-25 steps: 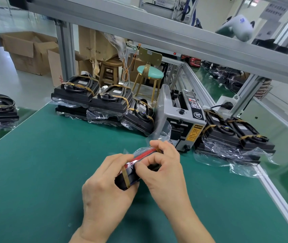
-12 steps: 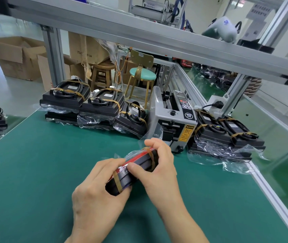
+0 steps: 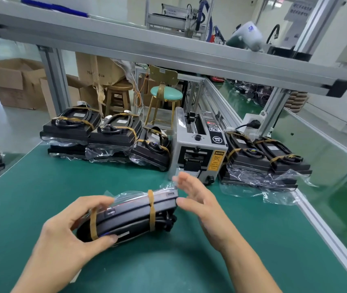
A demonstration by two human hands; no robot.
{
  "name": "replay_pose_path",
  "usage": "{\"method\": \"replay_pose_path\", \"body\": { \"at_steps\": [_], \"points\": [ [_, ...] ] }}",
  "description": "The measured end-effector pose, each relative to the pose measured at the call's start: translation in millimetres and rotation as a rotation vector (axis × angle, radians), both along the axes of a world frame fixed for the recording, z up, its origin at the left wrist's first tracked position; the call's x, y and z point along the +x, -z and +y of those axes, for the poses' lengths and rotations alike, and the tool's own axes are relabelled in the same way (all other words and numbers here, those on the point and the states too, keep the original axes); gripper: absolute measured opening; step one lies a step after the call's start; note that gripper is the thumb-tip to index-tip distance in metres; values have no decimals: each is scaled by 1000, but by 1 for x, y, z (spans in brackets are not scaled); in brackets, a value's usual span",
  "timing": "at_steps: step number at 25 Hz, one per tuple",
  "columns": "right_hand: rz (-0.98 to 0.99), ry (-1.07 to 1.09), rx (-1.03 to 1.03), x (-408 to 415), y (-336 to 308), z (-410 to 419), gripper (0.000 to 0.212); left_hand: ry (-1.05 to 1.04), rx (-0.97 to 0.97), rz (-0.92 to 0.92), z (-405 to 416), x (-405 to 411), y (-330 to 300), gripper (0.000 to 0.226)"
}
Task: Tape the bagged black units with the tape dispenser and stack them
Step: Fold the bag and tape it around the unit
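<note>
**Bagged unit held on edge over the mat**

We find the bagged black unit (image 3: 134, 216) standing on its long edge on the green mat (image 3: 31, 197), wrapped in clear film with two tan tape bands around it. The left hand (image 3: 69, 235) grips its near end, thumb below and fingers curled over the top. The right hand (image 3: 198, 199) is beside the far end, fingers straight and spread, holding nothing; we cannot tell whether it touches the bag. The tape dispenser (image 3: 198, 149) stands just behind, between stacks of taped units (image 3: 113, 136).
</note>
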State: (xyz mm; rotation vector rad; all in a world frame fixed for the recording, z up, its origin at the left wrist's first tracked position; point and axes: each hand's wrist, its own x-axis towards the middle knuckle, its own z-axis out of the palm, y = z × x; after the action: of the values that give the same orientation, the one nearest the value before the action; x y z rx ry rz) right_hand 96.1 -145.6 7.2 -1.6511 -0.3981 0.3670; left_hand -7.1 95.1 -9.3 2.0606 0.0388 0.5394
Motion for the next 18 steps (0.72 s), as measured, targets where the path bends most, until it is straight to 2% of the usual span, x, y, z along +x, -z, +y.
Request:
{"method": "replay_pose_path", "body": {
  "at_steps": [2, 4, 5, 6, 8, 11, 13, 15, 18],
  "points": [
    [33, -62, 47, 7, -3, 4, 51, 4, 0, 29, 2, 1, -2, 77],
    [49, -15, 37, 14, -6, 7, 25, -26, 60, 59, 1, 2, -10, 75],
    [60, 15, 23, 17, -8, 9, 10, -45, 169, 52, -2, 3, -16, 70],
    [76, 24, 11, 20, -10, 11, 8, -52, 309, 17, -8, 4, -23, 66],
    [159, 9, -3, 24, -14, 13, 13, 13, 549, -76, -27, 8, -35, 72],
    [347, -33, -44, 32, -20, 19, 5, 199, 731, -17, -57, 20, -47, 88],
    [443, -27, -128, 39, -21, 25, 9, 235, 757, 67, -66, 32, -50, 94],
    [527, -58, -156, 43, -15, 30, 16, 247, 736, 138, -67, 41, -50, 90],
    [524, -108, -68, 42, -4, 30, 19, 216, 565, 174, -65, 49, -50, 79]
  ]
}}
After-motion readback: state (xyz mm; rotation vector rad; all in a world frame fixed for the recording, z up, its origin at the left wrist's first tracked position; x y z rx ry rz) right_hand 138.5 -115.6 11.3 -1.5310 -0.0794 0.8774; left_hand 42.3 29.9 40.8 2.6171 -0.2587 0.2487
